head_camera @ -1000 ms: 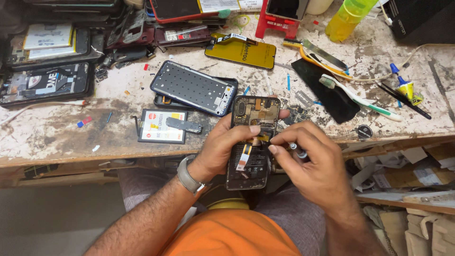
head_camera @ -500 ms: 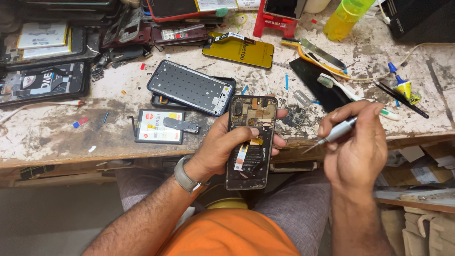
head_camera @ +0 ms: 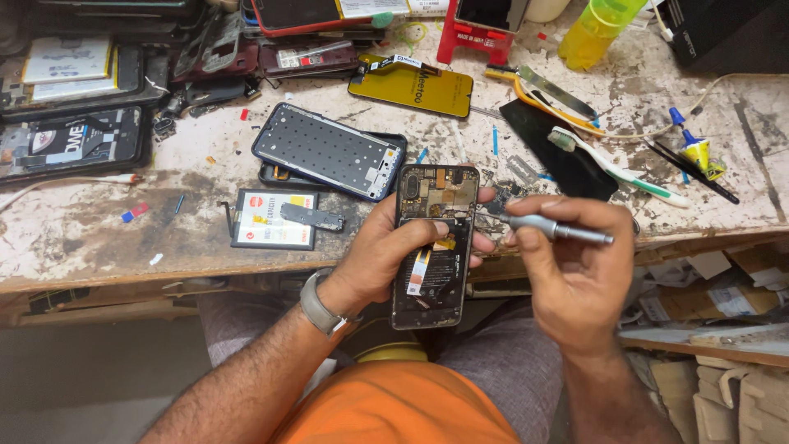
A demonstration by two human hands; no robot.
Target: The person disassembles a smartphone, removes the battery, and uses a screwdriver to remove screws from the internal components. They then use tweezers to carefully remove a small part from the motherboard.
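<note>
Where the frame widens across its upper half, a worn, paint-chipped counter [head_camera: 99,238] carries everything, its front edge running from left to right through the middle of the picture. At the upper left lies a dark stack of opened phones [head_camera: 78,107]. Just above centre, a blue-edged phone frame [head_camera: 329,152] rests tilted on the counter, and a flat battery [head_camera: 275,218] lies below it to the left. A yellow screen protector pack [head_camera: 411,85] sits near the top centre, with a yellow-green bottle [head_camera: 598,29] at the upper right. Further right, a toothbrush [head_camera: 616,168] lies across a black sheet.

At centre, the opened phone [head_camera: 434,247] stands upright in the frame, its back off and its insides showing, held over the counter's front edge and above the person's lap. The left hand [head_camera: 386,255] has its grip clenched around this phone from the left side, thumb across the lower middle. Right of it, the right hand [head_camera: 575,263] holds a slim silver screwdriver [head_camera: 546,226] pinched in its grip, the tool lying almost level with its tip at the phone's right edge. A grey watch [head_camera: 316,304] circles the left wrist.
</note>
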